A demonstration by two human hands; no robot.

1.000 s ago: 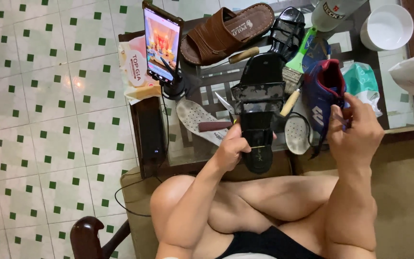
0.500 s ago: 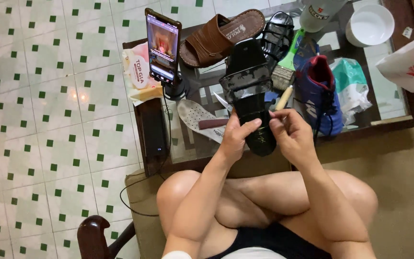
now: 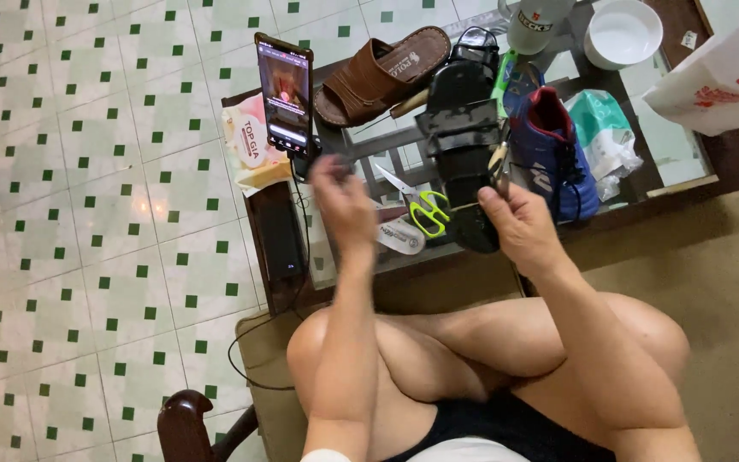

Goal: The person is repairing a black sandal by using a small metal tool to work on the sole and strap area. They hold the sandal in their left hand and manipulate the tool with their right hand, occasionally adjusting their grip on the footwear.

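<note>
Two hands were over the low glass desk [image 3: 677,184]. The right hand [image 3: 530,229] grasped the black sandal [image 3: 465,137] near its lower end, and the sandal stood tilted, with its sole turned up, above the desk top. The left hand [image 3: 341,201] was raised beside the phone and looked blurred; its fingers seemed loosely bent, but I could not tell if they held anything. Scissors with green handles [image 3: 421,204] lay on the glass between the two hands, just beside a pale insole [image 3: 399,236]. A phone [image 3: 285,94] stood upright at the left edge of the desk, with a brown sandal [image 3: 378,73] behind it. A blue sport shoe [image 3: 553,154] lay just to the right of the black sandal, and a white bowl [image 3: 623,32] stood further back.
</note>
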